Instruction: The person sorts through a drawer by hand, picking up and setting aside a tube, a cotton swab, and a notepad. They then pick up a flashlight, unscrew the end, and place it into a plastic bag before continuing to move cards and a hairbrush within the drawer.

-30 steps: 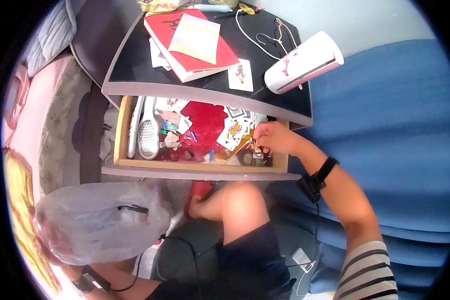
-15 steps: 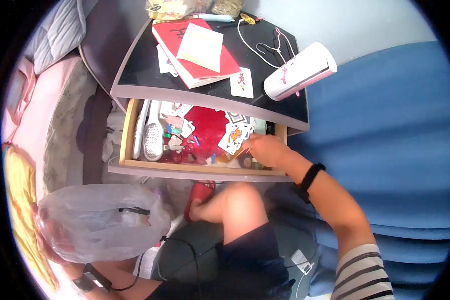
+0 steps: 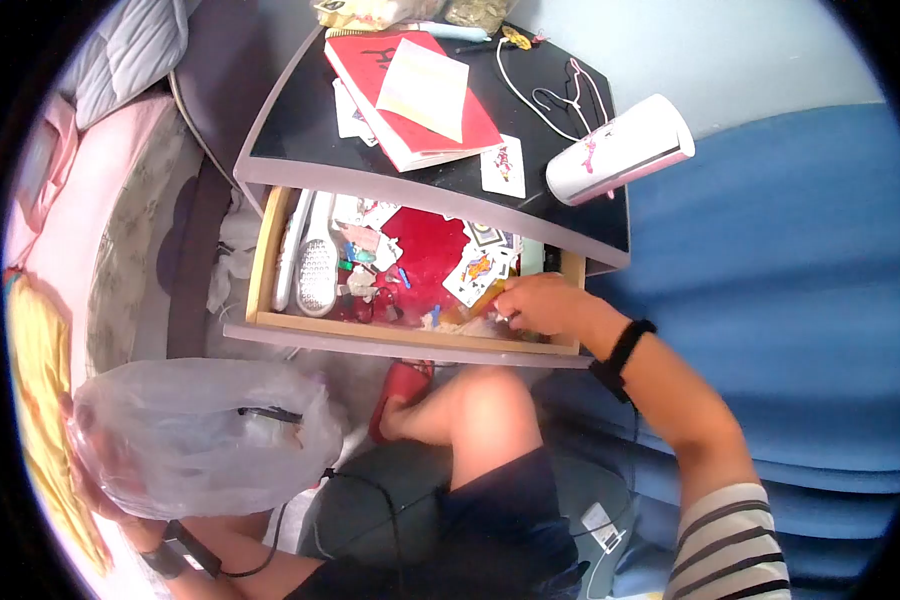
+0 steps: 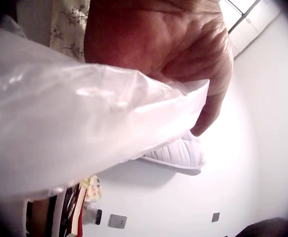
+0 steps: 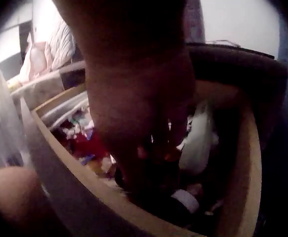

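A cloudy plastic bag (image 3: 205,435) hangs from my left hand (image 3: 100,500) at the lower left. In the left wrist view the bag (image 4: 84,123) lies across my left hand (image 4: 158,39) and covers most of its fingers. My right hand (image 3: 550,305) reaches down into the front right corner of the wooden drawer (image 3: 420,340). Small items lie under and around its fingers, beside playing cards (image 3: 478,270). The right wrist view shows my right hand (image 5: 139,98) pointing down near a dark thing with a white band (image 5: 186,201); its fingertips are hidden.
White grater (image 3: 318,275) and small clips stand left in the drawer. On the black top are a red book (image 3: 365,65), a card (image 3: 503,168), a white cylinder (image 3: 620,150) and a hanger (image 3: 575,95). A blue curtain (image 3: 770,300) hangs at the right.
My right hand has moved a little toward the drawer's front and lower among the small items. The head view has shifted slightly. The bag stays at the lower left.
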Demonstrator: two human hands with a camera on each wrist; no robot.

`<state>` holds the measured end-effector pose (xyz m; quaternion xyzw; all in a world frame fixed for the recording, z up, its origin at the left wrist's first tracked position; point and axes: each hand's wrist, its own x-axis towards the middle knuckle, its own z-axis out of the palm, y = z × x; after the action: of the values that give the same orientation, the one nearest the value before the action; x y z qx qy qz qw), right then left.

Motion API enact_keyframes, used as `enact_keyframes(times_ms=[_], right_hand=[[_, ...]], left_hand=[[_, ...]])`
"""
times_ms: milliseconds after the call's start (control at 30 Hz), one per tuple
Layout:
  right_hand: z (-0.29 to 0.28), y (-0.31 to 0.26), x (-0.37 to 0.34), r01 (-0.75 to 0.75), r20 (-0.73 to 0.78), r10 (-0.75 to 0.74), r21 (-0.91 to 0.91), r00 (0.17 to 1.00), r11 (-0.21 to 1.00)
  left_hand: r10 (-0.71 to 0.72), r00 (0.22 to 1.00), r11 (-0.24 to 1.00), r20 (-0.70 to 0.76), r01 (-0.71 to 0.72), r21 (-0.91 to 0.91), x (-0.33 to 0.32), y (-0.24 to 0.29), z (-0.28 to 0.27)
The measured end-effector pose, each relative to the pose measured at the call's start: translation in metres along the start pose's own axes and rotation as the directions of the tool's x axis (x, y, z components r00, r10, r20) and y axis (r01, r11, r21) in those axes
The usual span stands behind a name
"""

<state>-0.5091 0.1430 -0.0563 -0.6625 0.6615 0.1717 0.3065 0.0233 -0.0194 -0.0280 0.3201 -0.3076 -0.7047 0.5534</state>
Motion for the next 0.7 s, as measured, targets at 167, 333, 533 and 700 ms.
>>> enact_keyframes(times_ms=[167, 333, 533, 700], right_hand=[[-0.020, -0.018, -0.026, 0.148, -0.414, 0.018, 0.366, 0.910, 0.919], [-0.032, -0.055, -0.042, 0.210, -0.581, -0.042, 0.226, 0.813, 0.951], [-0.026, -0.167, -0.021, 0.438, -0.568, -0.070, 0.545, 0.820, 0.715], [0.029, -0.299, 0.076, 0.602, -0.527, -0.313, 0.571, 0.790, 0.558]], left_hand=[[0.032, 0.994, 0.999, -0.100, -0.033, -0.009, -0.001, -0.003, 0.014], [-0.020, 0.987, 1.000, 0.159, 0.021, -0.004, 0.002, 0.000, 0.006], [0.018, 0.998, 1.000, 0.056, -0.017, -0.018, -0.006, 0.001, 0.007], [-0.002, 0.993, 1.000, 0.121, 0.001, 0.003, -0.009, 0.001, -0.002]])
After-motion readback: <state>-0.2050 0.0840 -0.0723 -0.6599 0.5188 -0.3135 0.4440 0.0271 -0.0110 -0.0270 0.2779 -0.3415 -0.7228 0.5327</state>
